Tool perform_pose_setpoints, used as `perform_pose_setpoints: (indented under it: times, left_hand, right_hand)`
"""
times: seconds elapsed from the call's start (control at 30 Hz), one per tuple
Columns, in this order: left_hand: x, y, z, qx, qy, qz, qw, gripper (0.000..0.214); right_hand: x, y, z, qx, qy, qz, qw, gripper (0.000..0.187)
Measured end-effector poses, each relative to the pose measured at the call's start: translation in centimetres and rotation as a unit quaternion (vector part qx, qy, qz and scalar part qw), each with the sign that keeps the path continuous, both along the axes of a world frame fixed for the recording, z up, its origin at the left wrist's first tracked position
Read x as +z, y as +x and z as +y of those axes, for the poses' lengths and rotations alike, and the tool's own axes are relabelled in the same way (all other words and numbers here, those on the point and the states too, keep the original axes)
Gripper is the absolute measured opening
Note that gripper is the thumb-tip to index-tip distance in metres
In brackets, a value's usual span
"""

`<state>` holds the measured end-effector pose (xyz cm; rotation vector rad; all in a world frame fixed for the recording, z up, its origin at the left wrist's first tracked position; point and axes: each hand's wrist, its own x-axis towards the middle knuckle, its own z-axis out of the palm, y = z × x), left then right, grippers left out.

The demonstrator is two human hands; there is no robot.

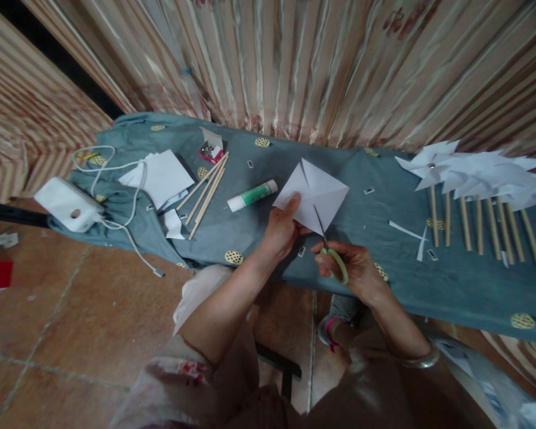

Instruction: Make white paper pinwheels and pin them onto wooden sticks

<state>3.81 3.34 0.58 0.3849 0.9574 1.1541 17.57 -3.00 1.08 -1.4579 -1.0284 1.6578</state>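
Note:
My left hand (pixel 284 225) pinches the near left edge of a white square of paper (pixel 315 193) with diagonal creases, held just above the blue-grey cloth. My right hand (pixel 354 266) grips green-handled scissors (pixel 331 250). Their blades point up into the paper's lower corner along a crease. A green and white glue stick (pixel 252 195) lies on the cloth just left of the paper.
The cloth-covered table (pixel 451 280) holds a row of finished white paper pinwheels on wooden sticks (pixel 477 179) at the right. Loose wooden sticks (pixel 208 187), a small red box of pins (pixel 211 149), white paper squares (pixel 161 176) and a white charger with cable (pixel 67 204) lie at the left. Striped curtains hang behind.

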Motion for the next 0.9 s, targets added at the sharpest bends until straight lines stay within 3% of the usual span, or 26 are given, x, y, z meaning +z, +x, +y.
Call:
perform_pose_setpoints:
  times: [0.23,0.37,0.5,0.6,0.77,0.9]
  left_hand:
    - [0.0,-0.4,0.5,0.014,0.000,-0.003,1.000,0.022]
    - [0.4,-0.9,0.8,0.031,0.015,-0.031,0.999,0.014]
    - [0.6,-1.3,0.7,0.021,0.029,-0.043,0.998,0.012]
    - [0.3,-1.2,0.5,-0.016,0.037,-0.034,0.999,0.023]
    - [-0.6,-0.4,0.1,-0.078,0.045,0.006,0.996,0.028]
    - [-1.1,0.1,-0.5,-0.136,0.058,0.025,0.989,0.028]
  right_hand:
    - [1.0,1.0,-0.1,0.064,-0.040,-0.006,0.997,0.047]
    - [1.5,3.2,-0.6,0.122,-0.074,-0.022,0.990,0.048]
    - [1.7,5.8,-1.0,0.140,-0.049,-0.045,0.988,0.049]
    - [1.6,7.1,-0.8,0.074,0.019,-0.059,0.995,0.050]
    - [1.3,7.4,0.2,-0.150,0.106,-0.030,0.982,0.048]
    - [0.9,6.5,1.1,-0.181,0.119,-0.018,0.976,0.043]
